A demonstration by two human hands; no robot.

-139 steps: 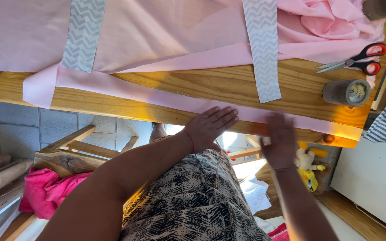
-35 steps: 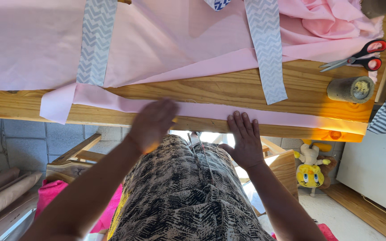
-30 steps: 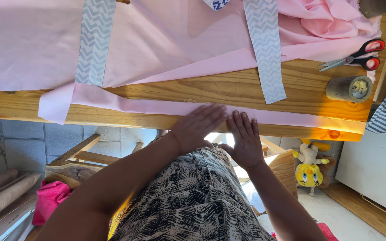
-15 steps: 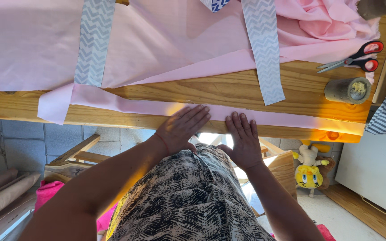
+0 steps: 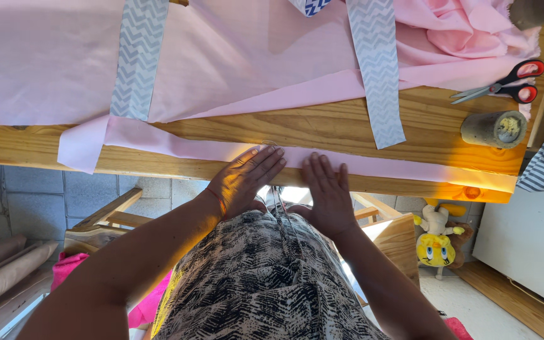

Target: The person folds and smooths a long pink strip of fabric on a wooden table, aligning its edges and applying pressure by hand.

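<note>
Wooden table (image 5: 347, 129): hands (image 5: 284, 182) flat on pink strip (image 5: 177, 145).

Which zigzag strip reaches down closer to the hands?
The right grey zigzag strip: its end hangs lower over the wooden table, just above the right hand. The left zigzag strip stops higher, on the pink fabric.

Wooden table (image 5: 322, 129) is covered by pink fabric (image 5: 234, 56); pink strip (image 5: 177, 141), chevron bands (image 5: 379, 69), scissors (image 5: 505, 85), roll (image 5: 494, 129) are laid on it.

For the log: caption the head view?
Both hands, left and right, flat on a pink strip along the table edge.
</note>
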